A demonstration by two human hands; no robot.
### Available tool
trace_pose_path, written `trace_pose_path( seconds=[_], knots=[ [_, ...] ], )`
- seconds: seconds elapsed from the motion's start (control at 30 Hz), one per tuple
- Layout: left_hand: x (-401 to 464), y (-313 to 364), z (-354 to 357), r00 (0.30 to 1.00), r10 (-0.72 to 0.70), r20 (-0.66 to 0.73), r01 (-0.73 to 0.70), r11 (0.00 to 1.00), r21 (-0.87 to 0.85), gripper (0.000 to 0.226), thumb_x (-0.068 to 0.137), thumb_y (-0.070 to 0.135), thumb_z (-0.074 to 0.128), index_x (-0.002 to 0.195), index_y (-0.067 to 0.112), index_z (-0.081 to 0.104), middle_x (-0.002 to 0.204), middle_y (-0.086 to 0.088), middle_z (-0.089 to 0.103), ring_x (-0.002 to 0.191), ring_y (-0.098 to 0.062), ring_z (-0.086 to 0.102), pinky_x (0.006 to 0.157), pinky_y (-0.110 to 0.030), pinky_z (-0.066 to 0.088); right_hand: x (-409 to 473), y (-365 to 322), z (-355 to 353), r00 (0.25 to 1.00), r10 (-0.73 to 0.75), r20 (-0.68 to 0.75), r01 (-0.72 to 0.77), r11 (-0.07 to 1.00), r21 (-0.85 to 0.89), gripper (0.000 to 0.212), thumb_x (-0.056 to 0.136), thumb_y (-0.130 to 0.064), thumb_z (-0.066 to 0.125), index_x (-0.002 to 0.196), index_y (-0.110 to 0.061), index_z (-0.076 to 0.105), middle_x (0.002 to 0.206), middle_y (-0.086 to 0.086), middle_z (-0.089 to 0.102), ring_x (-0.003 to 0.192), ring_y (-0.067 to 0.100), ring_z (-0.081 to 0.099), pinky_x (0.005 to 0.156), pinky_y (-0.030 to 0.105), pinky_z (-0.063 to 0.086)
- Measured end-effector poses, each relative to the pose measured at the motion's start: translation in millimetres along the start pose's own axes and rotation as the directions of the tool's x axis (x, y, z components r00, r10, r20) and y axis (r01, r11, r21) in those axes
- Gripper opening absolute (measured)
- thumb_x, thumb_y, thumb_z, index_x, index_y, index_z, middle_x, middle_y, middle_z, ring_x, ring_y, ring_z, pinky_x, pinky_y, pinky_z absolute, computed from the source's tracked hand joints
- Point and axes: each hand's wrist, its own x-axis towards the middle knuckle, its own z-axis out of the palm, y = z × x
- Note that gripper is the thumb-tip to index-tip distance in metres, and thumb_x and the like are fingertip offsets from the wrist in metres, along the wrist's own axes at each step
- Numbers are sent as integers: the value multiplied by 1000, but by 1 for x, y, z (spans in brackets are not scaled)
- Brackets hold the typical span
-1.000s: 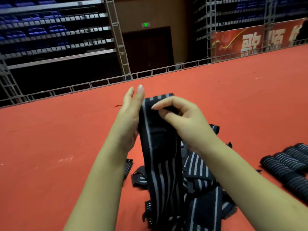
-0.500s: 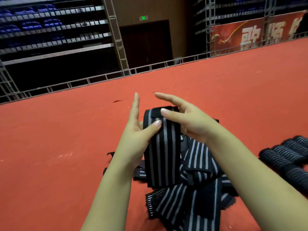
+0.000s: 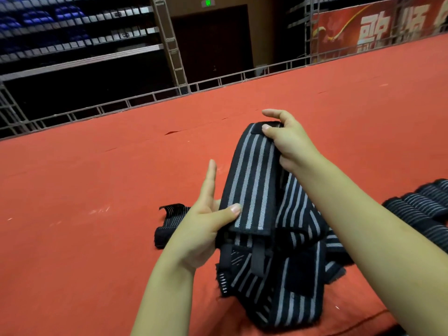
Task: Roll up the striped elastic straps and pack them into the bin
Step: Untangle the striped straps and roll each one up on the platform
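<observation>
Right hand (image 3: pixel 288 144) pinching the top fold of a striped strap (image 3: pixel 254 180), left hand (image 3: pixel 206 229) pinching its lower end, forefinger straight. Held above a loose pile of straps (image 3: pixel 286 282) on the red tabletop (image 3: pixel 97 190). Rolled straps (image 3: pixel 421 212), probably finished, lying at right.

Held strap (image 3: pixel 252 180): you have it stretched between your hands above the loose pile; its far end is at your right hand (image 3: pixel 288 144), its near end at your left hand (image 3: pixel 203 226).
Left hand: nearer you and left of the strap, thumb on the strap's near end.
Right hand: farther from you, up and right, pinching the far end.
Loose pile (image 3: pixel 286 282): on the counter (image 3: pixel 84 214) straight before you, under the held strap and between your forearms.
Stray strap (image 3: pixel 169 221): on the counter, just left of the pile, partly behind your left hand.
Rolled straps (image 3: pixel 421 209): side by side on the counter at your right, apart from the pile.
Railing (image 3: pixel 135 100): along the counter's far edge.
Seating tiers (image 3: pixel 72 32): beyond the railing, far left.
Banner (image 3: pixel 378 27): beyond the railing, far right.
</observation>
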Motion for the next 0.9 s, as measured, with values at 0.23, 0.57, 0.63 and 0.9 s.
trace_pose_path(
  seconds=[0.23,0.57,0.63,0.9],
  knots=[
    [-12,-17,1,995,-73,62,67,993,94,25,86,0,57,104,10,71,86,1,77,74,-14,73,69,-26,59,5,2,-3,1000,-3,19,3,1000,8,34,95,4,48,116,-20,56,96,4,59,68,14,62,61,26,56],
    [-3,-25,0,1000,5,-16,-7,989,-151,105,61,48,89,144,26,29,123,-16,68,116,-32,64,92,-45,55,-15,-8,-11,977,-73,199,63,996,59,33,92,7,50,103,-21,64,97,2,65,77,13,65,67,27,56],
    [15,-1,-4,1000,14,-5,-15,919,-395,72,79,39,70,140,41,31,128,-21,64,120,-36,61,96,-51,53,-31,-10,-13,942,-111,317,100,994,49,34,91,6,51,98,-24,67,95,-2,68,80,12,66,68,26,55],
    [38,14,-5,929,46,-367,-195,905,-378,43,102,18,46,144,21,43,98,-12,74,94,-23,69,94,-47,53,-98,22,-30,688,-36,724,168,979,-111,42,80,8,54,77,-28,76,77,-13,69,74,-1,61,71,12,45]
  ],
)
